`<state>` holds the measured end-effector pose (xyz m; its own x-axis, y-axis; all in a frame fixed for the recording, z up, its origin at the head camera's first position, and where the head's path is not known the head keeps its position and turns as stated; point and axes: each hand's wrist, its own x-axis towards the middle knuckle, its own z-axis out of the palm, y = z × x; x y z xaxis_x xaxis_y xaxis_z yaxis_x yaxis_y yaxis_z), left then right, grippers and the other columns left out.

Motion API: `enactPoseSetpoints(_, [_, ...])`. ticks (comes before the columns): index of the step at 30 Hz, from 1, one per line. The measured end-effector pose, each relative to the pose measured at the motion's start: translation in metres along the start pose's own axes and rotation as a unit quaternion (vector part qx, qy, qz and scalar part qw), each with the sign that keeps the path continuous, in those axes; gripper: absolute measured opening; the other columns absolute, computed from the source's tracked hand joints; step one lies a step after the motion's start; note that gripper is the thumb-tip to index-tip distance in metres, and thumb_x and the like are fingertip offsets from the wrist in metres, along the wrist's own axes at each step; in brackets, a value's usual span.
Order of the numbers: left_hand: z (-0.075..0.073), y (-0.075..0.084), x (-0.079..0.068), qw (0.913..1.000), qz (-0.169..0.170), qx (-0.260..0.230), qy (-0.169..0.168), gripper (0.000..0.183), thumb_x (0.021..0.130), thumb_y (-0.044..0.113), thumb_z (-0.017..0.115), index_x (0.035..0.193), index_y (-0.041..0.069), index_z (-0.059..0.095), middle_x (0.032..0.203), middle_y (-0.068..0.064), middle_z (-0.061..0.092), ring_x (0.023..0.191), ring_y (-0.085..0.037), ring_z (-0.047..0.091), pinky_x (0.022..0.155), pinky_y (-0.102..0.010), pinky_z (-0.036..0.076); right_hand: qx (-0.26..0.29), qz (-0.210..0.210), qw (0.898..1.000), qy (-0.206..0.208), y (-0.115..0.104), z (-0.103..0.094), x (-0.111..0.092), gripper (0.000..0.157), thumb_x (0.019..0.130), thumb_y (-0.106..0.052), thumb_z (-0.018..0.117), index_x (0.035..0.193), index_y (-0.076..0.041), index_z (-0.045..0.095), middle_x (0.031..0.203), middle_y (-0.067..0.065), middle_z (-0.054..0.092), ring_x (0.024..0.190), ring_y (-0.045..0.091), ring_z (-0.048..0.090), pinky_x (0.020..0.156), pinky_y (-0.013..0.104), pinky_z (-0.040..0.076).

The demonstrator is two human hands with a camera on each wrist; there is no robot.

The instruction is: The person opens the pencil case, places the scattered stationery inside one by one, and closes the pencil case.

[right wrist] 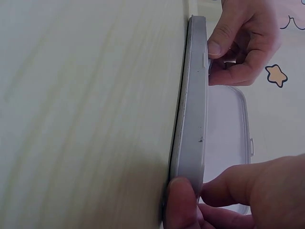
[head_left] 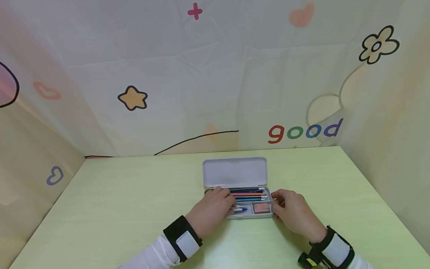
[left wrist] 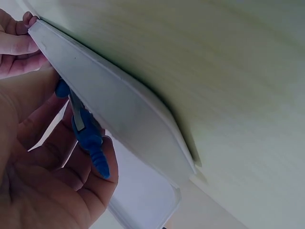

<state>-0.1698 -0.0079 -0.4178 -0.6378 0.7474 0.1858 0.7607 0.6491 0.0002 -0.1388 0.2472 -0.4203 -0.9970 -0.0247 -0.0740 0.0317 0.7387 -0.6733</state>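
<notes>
An open metal pencil case (head_left: 244,216) lies on the table with its pale lid (head_left: 235,172) tipped back. Several pencils (head_left: 250,194) fill its rear section, and a pink eraser (head_left: 261,208) sits in the front right compartment. My left hand (head_left: 215,207) reaches over the case's left part, its fingers curled round a blue-and-metal drawing compass (left wrist: 89,131) at the front compartment. The compass's blue tip shows beside the fingers in the head view. With thumb and fingers, my right hand (head_left: 295,211) grips the case's right end; its thumb (right wrist: 182,202) presses the outer wall.
The pale green table (head_left: 134,194) runs back to a printed cloth backdrop (head_left: 161,74), close behind the lid. Cloth also hangs along the left and right sides. Each wrist wears a black strap (head_left: 183,239).
</notes>
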Motion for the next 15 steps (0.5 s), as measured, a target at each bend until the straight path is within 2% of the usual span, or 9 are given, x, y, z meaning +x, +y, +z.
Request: enactPoseSetpoints(15, [-0.0004, 0.0078, 0.0081, 0.9999, 0.000, 0.012, -0.011, 0.015, 0.092, 0.031, 0.070, 0.101, 0.020, 0.072, 0.095, 0.006, 0.059, 0.093, -0.015, 0.054, 0.079, -0.028, 0.045, 0.000, 0.005, 1.000, -0.003, 0.0001, 0.0000, 0.0001, 0.027, 0.092, -0.006, 0.059, 0.117, 0.003, 0.064, 0.081, 0.003, 0.059, 0.064, 0.014, 0.056, 0.055, 0.027, 0.049])
